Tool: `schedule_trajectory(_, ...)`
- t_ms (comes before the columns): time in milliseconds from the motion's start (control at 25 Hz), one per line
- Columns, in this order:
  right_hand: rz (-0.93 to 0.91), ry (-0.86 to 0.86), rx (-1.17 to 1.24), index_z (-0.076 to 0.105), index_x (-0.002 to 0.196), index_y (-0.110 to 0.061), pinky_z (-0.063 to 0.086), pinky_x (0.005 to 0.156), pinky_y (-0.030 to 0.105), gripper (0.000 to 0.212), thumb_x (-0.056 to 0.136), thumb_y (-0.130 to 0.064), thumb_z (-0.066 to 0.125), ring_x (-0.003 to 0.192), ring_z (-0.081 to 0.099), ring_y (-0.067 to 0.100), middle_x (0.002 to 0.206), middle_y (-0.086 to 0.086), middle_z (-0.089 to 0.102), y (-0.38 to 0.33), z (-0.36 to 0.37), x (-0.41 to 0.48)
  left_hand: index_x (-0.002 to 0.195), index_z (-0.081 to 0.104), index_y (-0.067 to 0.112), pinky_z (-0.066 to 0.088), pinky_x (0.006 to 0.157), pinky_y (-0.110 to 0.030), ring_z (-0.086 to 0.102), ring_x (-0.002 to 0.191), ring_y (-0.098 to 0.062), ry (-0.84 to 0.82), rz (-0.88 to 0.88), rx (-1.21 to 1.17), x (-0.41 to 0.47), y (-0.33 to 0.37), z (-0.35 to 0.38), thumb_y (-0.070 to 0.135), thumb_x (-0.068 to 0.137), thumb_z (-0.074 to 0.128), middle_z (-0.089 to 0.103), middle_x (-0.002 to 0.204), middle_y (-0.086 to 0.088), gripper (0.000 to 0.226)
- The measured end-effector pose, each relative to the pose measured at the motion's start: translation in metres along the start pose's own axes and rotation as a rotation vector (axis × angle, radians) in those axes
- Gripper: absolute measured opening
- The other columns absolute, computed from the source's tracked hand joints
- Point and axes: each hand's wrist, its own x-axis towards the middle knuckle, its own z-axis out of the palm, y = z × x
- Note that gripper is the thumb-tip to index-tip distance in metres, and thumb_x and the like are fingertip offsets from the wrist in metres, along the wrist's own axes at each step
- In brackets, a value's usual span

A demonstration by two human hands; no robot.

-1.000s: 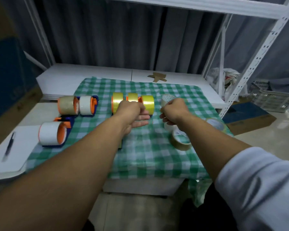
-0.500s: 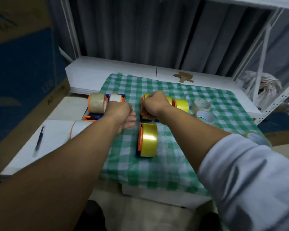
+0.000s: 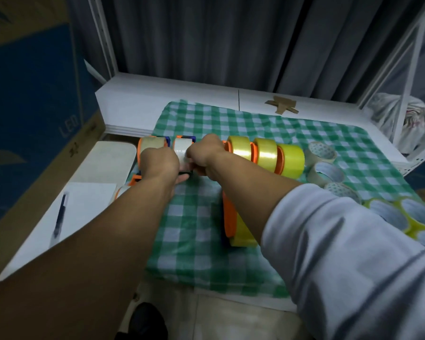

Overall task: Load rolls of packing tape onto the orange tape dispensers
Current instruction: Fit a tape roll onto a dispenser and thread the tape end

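right hand (image 3: 203, 150): left the yellow rolls (image 3: 265, 153), now grips white-tape dispenser (image 3: 183, 146) | left hand (image 3: 158, 163): moved against the same dispenser

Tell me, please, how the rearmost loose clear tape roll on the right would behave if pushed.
The clear tape roll lies flat on the checked cloth, so it would probably slide, not roll. Its open core suggests it is fairly light. The soft cloth might bunch under it.
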Motion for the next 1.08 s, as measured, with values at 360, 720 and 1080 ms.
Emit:
schedule_trajectory(360,0.109,-0.060,0.173,0.059,0.120,0.003,0.051,0.040,0.024,0.028,0.094,0.012,0.052,0.053,0.060,0.019,0.088,0.017,0.067,0.011,0.026,0.015,0.116,0.058,0.000,0.063,0.062,-0.037,0.066,0.069,-0.023,0.022,-0.025,-0.055,0.007,-0.001,-0.006,-0.003,0.096,0.042,0.062,0.082,-0.012,0.026)
schedule_trajectory(720,-0.093,-0.095,0.319,0.056,0.116,0.004,0.059,0.064,0.033,0.020,0.096,0.008,0.057,0.063,0.059,0.021,0.097,0.023,0.062,-0.007,-0.010,-0.016,0.093,0.061,0.006,0.045,0.036,-0.021,0.055,0.050,-0.018,0.014,0.080,-0.037,-0.017,0.027,-0.007,0.000,0.091,0.050,0.059,0.076,-0.010,0.012)
schedule_trajectory(1080,-0.382,-0.083,0.412,0.060,0.087,-0.011,0.059,0.067,0.034,0.022,0.089,0.011,0.065,0.066,0.062,0.021,0.083,0.010,0.064,-0.012,-0.097,-0.082,0.076,0.059,0.019,0.037,0.059,-0.027,0.051,0.068,-0.014,-0.156,0.274,-0.094,-0.111,0.064,0.028,0.028,0.098,0.052,0.061,0.078,-0.001,0.024)
